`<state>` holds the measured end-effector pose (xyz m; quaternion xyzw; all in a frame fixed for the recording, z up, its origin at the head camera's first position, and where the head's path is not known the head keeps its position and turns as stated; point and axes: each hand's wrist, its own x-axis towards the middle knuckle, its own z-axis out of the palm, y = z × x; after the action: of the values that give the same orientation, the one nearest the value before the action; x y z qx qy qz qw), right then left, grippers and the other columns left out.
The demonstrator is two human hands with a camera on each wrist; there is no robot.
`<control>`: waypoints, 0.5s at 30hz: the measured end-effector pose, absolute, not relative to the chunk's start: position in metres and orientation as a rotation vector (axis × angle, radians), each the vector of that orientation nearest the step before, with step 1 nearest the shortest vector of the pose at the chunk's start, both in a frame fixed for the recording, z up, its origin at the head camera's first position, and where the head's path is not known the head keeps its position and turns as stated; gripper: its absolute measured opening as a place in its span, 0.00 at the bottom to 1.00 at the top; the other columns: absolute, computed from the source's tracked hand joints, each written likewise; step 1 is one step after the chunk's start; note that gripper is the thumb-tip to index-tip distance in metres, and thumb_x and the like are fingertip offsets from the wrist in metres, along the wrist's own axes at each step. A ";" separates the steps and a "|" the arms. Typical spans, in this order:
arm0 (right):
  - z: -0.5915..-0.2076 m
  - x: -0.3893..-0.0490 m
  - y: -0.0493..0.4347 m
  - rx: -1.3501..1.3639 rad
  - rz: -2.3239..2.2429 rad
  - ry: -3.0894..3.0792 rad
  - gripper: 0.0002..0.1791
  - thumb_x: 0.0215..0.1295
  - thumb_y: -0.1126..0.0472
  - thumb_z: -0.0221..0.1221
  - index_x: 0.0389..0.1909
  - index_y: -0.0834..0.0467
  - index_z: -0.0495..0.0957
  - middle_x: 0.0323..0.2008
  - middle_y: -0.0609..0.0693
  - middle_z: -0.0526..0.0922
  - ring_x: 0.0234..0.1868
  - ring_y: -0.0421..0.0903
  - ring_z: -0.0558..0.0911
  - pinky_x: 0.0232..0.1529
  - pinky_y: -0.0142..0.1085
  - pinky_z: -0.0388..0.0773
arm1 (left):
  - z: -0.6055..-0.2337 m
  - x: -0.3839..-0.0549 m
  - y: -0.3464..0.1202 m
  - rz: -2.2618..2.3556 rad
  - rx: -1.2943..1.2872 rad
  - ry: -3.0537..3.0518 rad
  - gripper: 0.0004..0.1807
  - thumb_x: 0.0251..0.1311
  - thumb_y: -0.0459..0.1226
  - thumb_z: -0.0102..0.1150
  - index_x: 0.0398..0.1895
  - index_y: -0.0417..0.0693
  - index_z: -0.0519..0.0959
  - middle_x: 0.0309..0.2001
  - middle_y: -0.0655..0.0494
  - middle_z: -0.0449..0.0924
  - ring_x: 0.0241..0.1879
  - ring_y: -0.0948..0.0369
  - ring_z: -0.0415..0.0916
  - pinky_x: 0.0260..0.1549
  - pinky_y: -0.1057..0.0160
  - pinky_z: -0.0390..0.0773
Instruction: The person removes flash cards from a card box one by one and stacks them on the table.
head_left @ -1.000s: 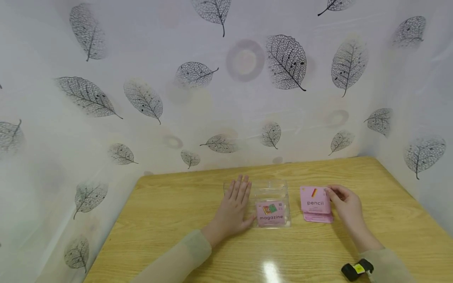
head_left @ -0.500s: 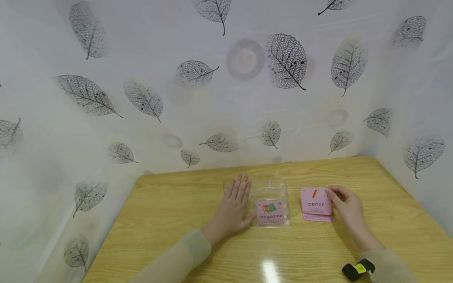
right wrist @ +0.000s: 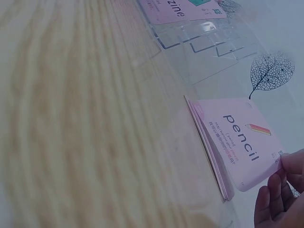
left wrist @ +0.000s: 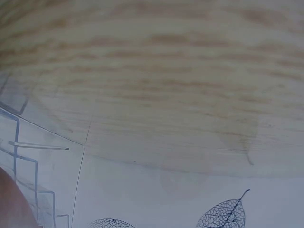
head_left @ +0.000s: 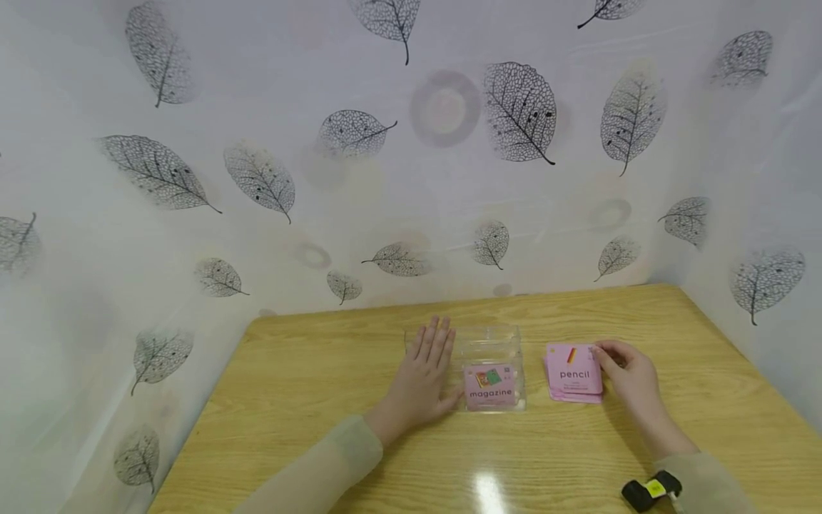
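Observation:
My left hand (head_left: 420,382) lies with straight fingers over the left side of a clear plastic stepped stand (head_left: 493,350). Only a sliver of that hand appears in the left wrist view, beside the stand's stair-like edge (left wrist: 36,183). A pink "magazine" card (head_left: 490,389) sits in the stand's front step. To the stand's right, my right hand (head_left: 632,382) pinches the upper right corner of a pink "pencil" card (head_left: 574,375) between thumb and finger. In the right wrist view this card tilts up slightly above a thin stack of pink cards (right wrist: 211,154).
Everything rests on a wood-grain table (head_left: 308,371). A whitish sheet (head_left: 443,214) printed with dark leaves rises behind it and on both sides. A black strap (head_left: 650,491) with a yellow label circles the right wrist.
The pencil card has come down slightly toward me and now covers more of the stack beneath it. My right hand has shifted down a little; my left hand stays still.

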<state>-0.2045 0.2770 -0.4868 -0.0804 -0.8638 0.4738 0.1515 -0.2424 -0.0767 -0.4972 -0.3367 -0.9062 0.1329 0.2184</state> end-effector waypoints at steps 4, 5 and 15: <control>-0.488 -0.205 0.278 -0.235 1.357 -2.482 0.17 0.69 0.57 0.52 0.47 0.68 0.77 0.36 0.52 0.78 0.30 0.27 0.71 0.27 0.23 0.77 | -0.496 -0.242 -0.076 0.371 -0.933 -2.512 0.54 0.58 0.67 0.29 0.73 0.34 0.32 0.74 0.37 0.28 0.73 0.42 0.28 0.72 0.49 0.35; -0.488 -0.205 0.278 -0.231 1.361 -2.479 0.17 0.69 0.58 0.52 0.47 0.68 0.77 0.36 0.53 0.79 0.30 0.27 0.72 0.27 0.23 0.77 | -0.496 -0.242 -0.076 0.371 -0.933 -2.512 0.54 0.58 0.67 0.29 0.73 0.34 0.32 0.74 0.37 0.28 0.73 0.42 0.28 0.72 0.49 0.35; -0.493 -0.207 0.281 -0.219 1.339 -2.468 0.15 0.67 0.58 0.55 0.45 0.66 0.80 0.37 0.55 0.81 0.29 0.26 0.73 0.27 0.21 0.76 | -0.495 -0.241 -0.076 0.363 -0.933 -2.518 0.53 0.59 0.66 0.29 0.73 0.35 0.33 0.74 0.37 0.28 0.73 0.43 0.28 0.72 0.49 0.36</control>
<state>-0.2075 0.2814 -0.4935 -0.0768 -0.8648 0.4691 0.1617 -0.2410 -0.0761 -0.4948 -0.3362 -0.9077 0.1309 0.2145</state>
